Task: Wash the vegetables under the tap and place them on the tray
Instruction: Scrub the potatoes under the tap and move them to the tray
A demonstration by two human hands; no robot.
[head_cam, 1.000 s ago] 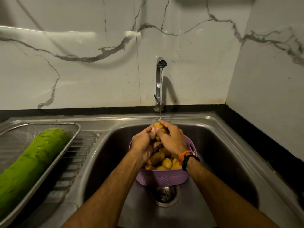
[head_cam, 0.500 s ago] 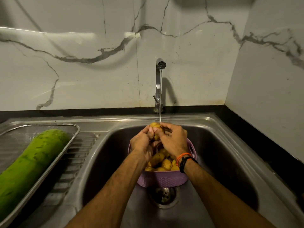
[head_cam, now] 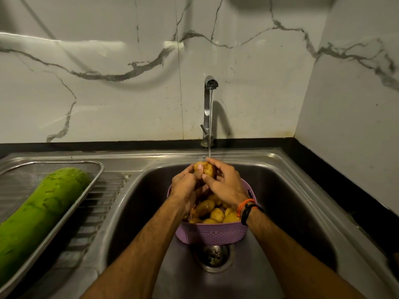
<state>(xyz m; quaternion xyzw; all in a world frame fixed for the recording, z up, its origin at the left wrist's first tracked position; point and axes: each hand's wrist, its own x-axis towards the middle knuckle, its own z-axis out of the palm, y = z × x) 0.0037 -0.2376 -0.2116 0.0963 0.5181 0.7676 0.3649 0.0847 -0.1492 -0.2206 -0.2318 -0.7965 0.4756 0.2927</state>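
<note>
A yellow-brown potato point(head_cam: 205, 169) sits under the thin stream from the tap point(head_cam: 209, 108), above the sink basin. My left hand point(head_cam: 185, 186) and my right hand point(head_cam: 226, 184) both grip it, fingers curled round its sides. Below the hands a purple plastic basket point(head_cam: 210, 235) stands in the sink and holds several more potatoes point(head_cam: 216, 214). A long green gourd point(head_cam: 41, 210) lies in the steel tray point(head_cam: 95, 182) on the drainboard at the left.
The steel sink point(head_cam: 291, 212) has an open drain point(head_cam: 212, 256) just in front of the basket. Ribbed drainboard point(head_cam: 101, 203) lies between tray and basin. Marble walls close the back and right; a black counter edge point(head_cam: 345, 186) runs along the right.
The hands have shifted slightly on the potato under the water, turning it; more of the potato shows between the fingers now. Basket and gourd have not moved.
</note>
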